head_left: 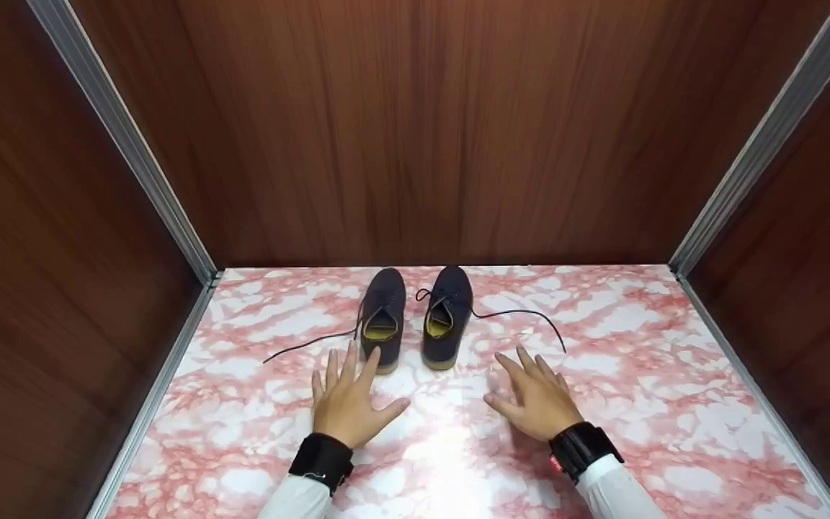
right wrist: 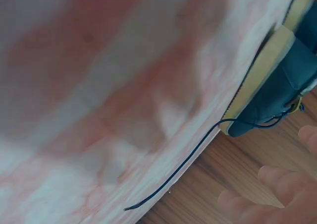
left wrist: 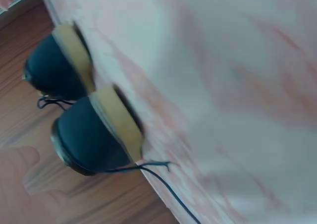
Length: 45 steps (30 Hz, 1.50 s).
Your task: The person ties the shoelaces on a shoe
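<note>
Two dark navy lace-up shoes stand side by side, toes toward the back wall, heels toward me. Yellow lining shows inside the left shoe (head_left: 386, 310) and the right shoe (head_left: 449, 310), and their soles are tan. From the left shoe a dark lace (head_left: 307, 346) trails out to the left; another lace (head_left: 523, 311) curves off to the right of the right shoe. My left hand (head_left: 349, 405), fingers spread, is just behind the left shoe's heel and overlaps it in the head view. To the right of the shoes hovers my right hand (head_left: 536, 400), fingers apart and holding nothing.
The shoes stand on a tabletop (head_left: 631, 389) with a red and white marbled pattern. Brown wood-look panels enclose it: a back wall (head_left: 415, 137), a left wall (head_left: 47, 288) and a right wall (head_left: 804, 288). Grey metal strips (head_left: 739, 158) run along the corners.
</note>
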Motion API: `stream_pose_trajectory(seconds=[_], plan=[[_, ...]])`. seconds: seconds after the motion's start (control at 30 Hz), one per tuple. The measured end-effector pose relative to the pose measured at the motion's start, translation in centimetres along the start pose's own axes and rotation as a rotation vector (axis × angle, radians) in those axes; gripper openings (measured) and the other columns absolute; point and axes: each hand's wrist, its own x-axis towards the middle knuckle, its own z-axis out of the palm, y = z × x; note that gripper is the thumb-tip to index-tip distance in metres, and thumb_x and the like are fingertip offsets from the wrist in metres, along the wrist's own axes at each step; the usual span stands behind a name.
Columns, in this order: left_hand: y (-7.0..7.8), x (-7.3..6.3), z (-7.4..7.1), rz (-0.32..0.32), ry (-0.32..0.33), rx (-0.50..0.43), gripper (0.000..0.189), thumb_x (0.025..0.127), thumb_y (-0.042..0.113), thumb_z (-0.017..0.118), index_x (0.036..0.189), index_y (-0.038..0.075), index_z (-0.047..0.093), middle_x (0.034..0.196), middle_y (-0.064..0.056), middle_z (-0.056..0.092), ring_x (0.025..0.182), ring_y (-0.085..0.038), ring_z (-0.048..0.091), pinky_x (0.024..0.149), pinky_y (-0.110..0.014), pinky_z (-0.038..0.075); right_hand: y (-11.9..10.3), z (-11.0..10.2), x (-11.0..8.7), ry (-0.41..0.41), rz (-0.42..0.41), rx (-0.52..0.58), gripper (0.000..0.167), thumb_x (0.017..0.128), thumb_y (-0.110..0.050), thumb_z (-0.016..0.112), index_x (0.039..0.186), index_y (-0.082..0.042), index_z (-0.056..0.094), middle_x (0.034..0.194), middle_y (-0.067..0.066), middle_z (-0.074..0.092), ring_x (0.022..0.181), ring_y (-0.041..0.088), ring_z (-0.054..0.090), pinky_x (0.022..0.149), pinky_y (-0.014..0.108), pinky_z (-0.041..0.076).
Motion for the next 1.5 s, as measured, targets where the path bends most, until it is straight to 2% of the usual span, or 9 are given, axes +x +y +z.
stream_pose_trajectory(seconds=[0.27, 0.57, 0.83, 0.93, 1.07, 1.17, 1.3, 1.4, 1.5], plan=[[2.1, 1.0, -0.5, -0.020, -0.043, -0.162, 0.097, 0.084, 0.082, 0.060, 0.163, 0.033, 0.035, 0.175, -0.014, 0.022, 0.162, -0.046, 0.014, 0.123, -0.076, 0.015, -0.5, -0.9, 1.3, 0.003, -0.030, 0.217, 0.085, 0.096, -0.062, 0.065, 0.165, -0.028, 0.030, 0.173, 0.022, 0.020, 0.155, 0.049, 0.030, 0.124, 0.067, 0.027], [4.2, 3.3, 0.1, -0.032, -0.073, -0.392, 0.086, 0.094, 0.069, 0.060, 0.165, 0.026, 0.033, 0.173, -0.020, 0.025, 0.158, -0.054, 0.018, 0.124, -0.074, 0.020, -1.1, -0.8, 3.8, -0.053, 0.052, 0.482, 0.077, 0.102, -0.050, 0.061, 0.166, -0.024, 0.027, 0.174, 0.015, 0.024, 0.159, 0.042, 0.027, 0.128, 0.059, 0.025], [7.2, 3.6, -0.7, 0.025, 0.013, -0.350, 0.088, 0.093, 0.067, 0.063, 0.161, 0.017, 0.040, 0.169, -0.021, 0.034, 0.155, -0.051, 0.031, 0.125, -0.067, 0.025, -1.8, 0.6, 5.7, -0.078, 0.115, 0.631, 0.074, 0.104, -0.049, 0.057, 0.166, -0.019, 0.029, 0.171, 0.019, 0.030, 0.150, 0.049, 0.040, 0.126, 0.058, 0.031], [8.2, 4.4, -0.9, 0.051, -0.011, -0.400, 0.086, 0.094, 0.064, 0.063, 0.162, 0.016, 0.040, 0.168, -0.021, 0.035, 0.154, -0.049, 0.033, 0.125, -0.064, 0.028, -2.1, 1.0, 6.5, -0.078, 0.124, 0.686, 0.070, 0.105, -0.045, 0.056, 0.165, -0.018, 0.030, 0.169, 0.023, 0.031, 0.152, 0.046, 0.038, 0.127, 0.056, 0.029], [9.0, 5.9, 0.2, 0.028, -0.068, -0.463, 0.086, 0.095, 0.064, 0.061, 0.163, 0.016, 0.037, 0.168, -0.022, 0.036, 0.155, -0.047, 0.032, 0.125, -0.062, 0.030, -2.4, 1.5, 7.3, -0.091, 0.153, 0.744, 0.069, 0.107, -0.044, 0.053, 0.164, -0.014, 0.031, 0.168, 0.027, 0.032, 0.157, 0.042, 0.031, 0.129, 0.055, 0.025], [9.0, 7.3, 1.9, 0.002, -0.059, -0.508, 0.088, 0.094, 0.067, 0.059, 0.161, 0.013, 0.039, 0.165, -0.026, 0.039, 0.153, -0.047, 0.037, 0.124, -0.060, 0.033, -2.7, 2.0, 8.0, -0.089, 0.168, 0.781, 0.069, 0.107, -0.042, 0.052, 0.163, -0.008, 0.032, 0.165, 0.029, 0.035, 0.157, 0.042, 0.032, 0.129, 0.054, 0.027], [8.9, 9.2, 4.4, -0.022, -0.031, -0.553, 0.091, 0.094, 0.071, 0.056, 0.160, 0.010, 0.041, 0.161, -0.028, 0.042, 0.150, -0.046, 0.043, 0.122, -0.056, 0.037, -3.1, 2.6, 8.9, -0.102, 0.216, 0.854, 0.069, 0.106, -0.042, 0.051, 0.164, -0.010, 0.032, 0.147, 0.028, 0.055, 0.129, 0.036, 0.058, 0.095, 0.043, 0.053], [9.1, 9.8, 4.6, -0.067, -0.047, -0.640, 0.087, 0.096, 0.061, 0.059, 0.160, 0.005, 0.040, 0.161, -0.027, 0.044, 0.149, -0.044, 0.044, 0.123, -0.055, 0.036, -3.6, 3.0, 9.6, -0.130, 0.275, 0.959, 0.069, 0.105, -0.045, 0.052, 0.164, -0.016, 0.032, 0.129, 0.020, 0.060, 0.095, 0.024, 0.058, 0.066, 0.033, 0.044], [9.5, 9.9, 4.1, -0.132, -0.088, -0.754, 0.080, 0.098, 0.049, 0.061, 0.160, 0.003, 0.038, 0.159, -0.026, 0.048, 0.148, -0.044, 0.046, 0.124, -0.055, 0.035, -3.9, 3.5, 10.0, -0.150, 0.328, 1.100, 0.070, 0.105, -0.045, 0.054, 0.165, -0.019, 0.030, 0.137, 0.013, 0.054, 0.080, 0.015, 0.047, 0.062, 0.030, 0.039]])
